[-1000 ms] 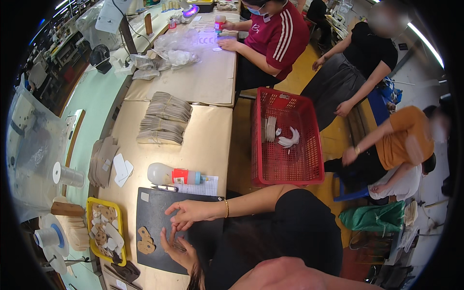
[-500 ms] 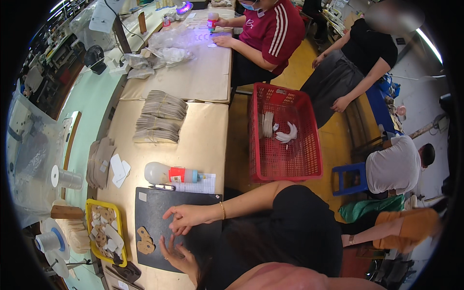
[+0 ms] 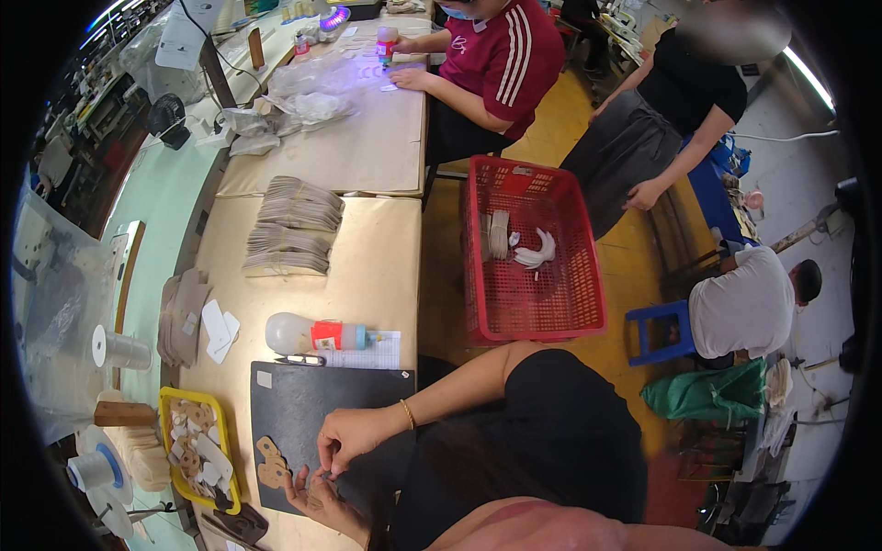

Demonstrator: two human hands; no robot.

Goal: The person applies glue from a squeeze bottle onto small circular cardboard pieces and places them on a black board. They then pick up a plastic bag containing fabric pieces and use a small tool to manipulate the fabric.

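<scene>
Over the black mat (image 3: 299, 399) on the bench (image 3: 372, 262), the right hand (image 3: 360, 435) has its thumb and fingertips drawn together against the left hand (image 3: 329, 508), whose fingers are curled and partly spread; I cannot tell whether anything is pinched between them. Tan cutouts (image 3: 271, 466) lie by the mat's far edge, just beside the left fingertips. Past that edge stands a yellow tray (image 3: 230, 453).

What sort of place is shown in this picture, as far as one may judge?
Probably a factory workshop, perhaps for sewn goods. A large spool of pale thread stands at the left, banded bundles of beige pieces lie on the worktable, and a co-worker works farther along.
</scene>
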